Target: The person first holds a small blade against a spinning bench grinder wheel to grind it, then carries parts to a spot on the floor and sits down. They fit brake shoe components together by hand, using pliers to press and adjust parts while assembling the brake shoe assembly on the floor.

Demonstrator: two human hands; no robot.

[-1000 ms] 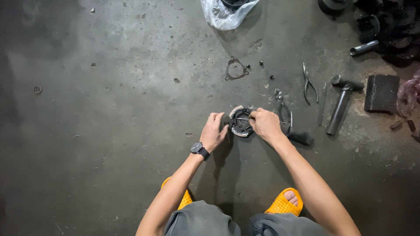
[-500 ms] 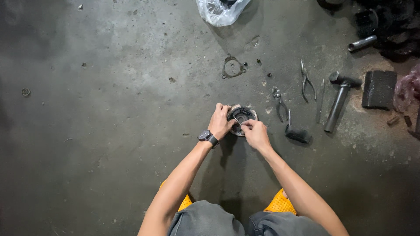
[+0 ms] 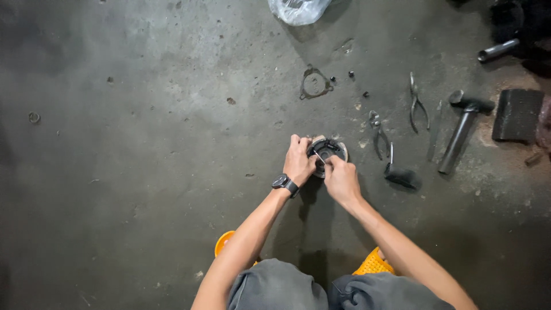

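The left hand (image 3: 298, 161), a dark watch (image 3: 284, 183) on its wrist, curls its fingers around the left rim of a round metal part (image 3: 328, 150) and grips it. The right hand (image 3: 341, 179) is closed over the part's lower right edge, fingertips pinching at its centre; what they pinch is too small to tell. The part sits on the concrete floor (image 3: 143, 143), just ahead of the person's knees and 2 yellow sandals (image 3: 374, 264). Just right of it lie pliers (image 3: 379, 133), a second pair (image 3: 416, 103) and a hammer (image 3: 462, 130), with a dark block (image 3: 516, 113) beyond. Farther ahead rests a thin gasket (image 3: 314, 84), and a clear plastic bag (image 3: 298, 10) lies at the top edge.
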